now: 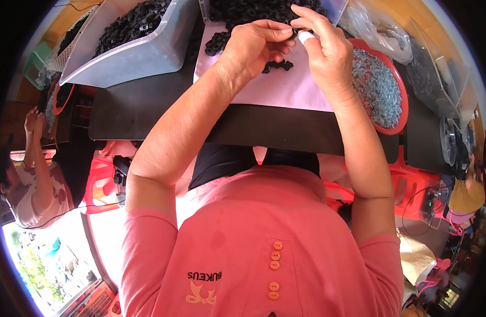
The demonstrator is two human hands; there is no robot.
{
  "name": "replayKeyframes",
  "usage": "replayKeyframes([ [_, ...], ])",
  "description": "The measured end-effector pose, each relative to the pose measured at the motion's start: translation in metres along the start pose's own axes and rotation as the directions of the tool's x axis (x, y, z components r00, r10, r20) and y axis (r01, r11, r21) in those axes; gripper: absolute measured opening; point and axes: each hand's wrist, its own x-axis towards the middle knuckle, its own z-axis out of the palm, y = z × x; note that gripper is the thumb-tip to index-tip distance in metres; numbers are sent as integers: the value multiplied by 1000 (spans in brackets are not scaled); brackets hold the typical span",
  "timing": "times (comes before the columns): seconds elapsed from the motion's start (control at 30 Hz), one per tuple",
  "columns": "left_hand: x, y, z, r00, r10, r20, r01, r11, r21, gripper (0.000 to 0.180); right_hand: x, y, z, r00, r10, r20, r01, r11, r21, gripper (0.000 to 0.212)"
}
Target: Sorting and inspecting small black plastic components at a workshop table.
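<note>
Across the near side of the work area runs a dark table (285, 127), and a big translucent tub (132, 66) sits on its left, loaded with black parts (129, 31). A second tub (337, 9) at the far middle holds more of that black stuff. Between them and the near edge there's a pale pinkish sheet (280, 95), with a red basin (403, 92) of blue-grey bits (377, 95) to the right.

Both hands are up over the far part of the sheet. The left hand (256, 46) has thumb and fingers pinched on a small dark part (294, 33). The right hand (328, 53) comes in narrow at the same spot, white cover (305, 36) on its thumb, but I can't tell if it's actually gripping.

Looks-wise, the pinched part is tiny and blackish. A black heap (217, 43) lies left of the hands, all knobbly and jumbled, and a little dark cluster (279, 66) sits on the sheet just nearer than the fingertips, with a bumpy, uneven outline.

Now the annoying bits: the far tub is cut off by the top of the view, the left hand and forearm cover some of the sheet, and fingers hide most of the pinched part, so its full shape is anyone's guess.
</note>
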Motion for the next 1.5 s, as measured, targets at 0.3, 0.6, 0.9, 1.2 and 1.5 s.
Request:
replayKeyframes([
  [0.3, 1, 0, -2, 1000, 1, 8, -1, 1000, -29, 14, -3, 5, 3, 977, -212, -17, 204, 957, -206, 42],
  [0.6, 2, 10, -7, 995, 96, -12, -96, 995, -29, 18, 0, 17, 2, 995, -89, -35, 81, 978, -193, 32],
  [0.9, 7, 28, -16, 968, 131, -214, -161, 979, -129, 9, 11, 37, 8, 961, 231, 150, -143, 883, -446, 17],
  [1.2, 7, 19, -12, 951, 226, -211, -242, 969, -56, 9, 30, 50, 30, 805, 468, 364, -130, 738, -662, 17],
  [1.5, 5, 20, -14, 946, 188, -265, -221, 970, -103, 8, 25, 39, 32, 810, 435, 394, -73, 740, -669, 19],
])
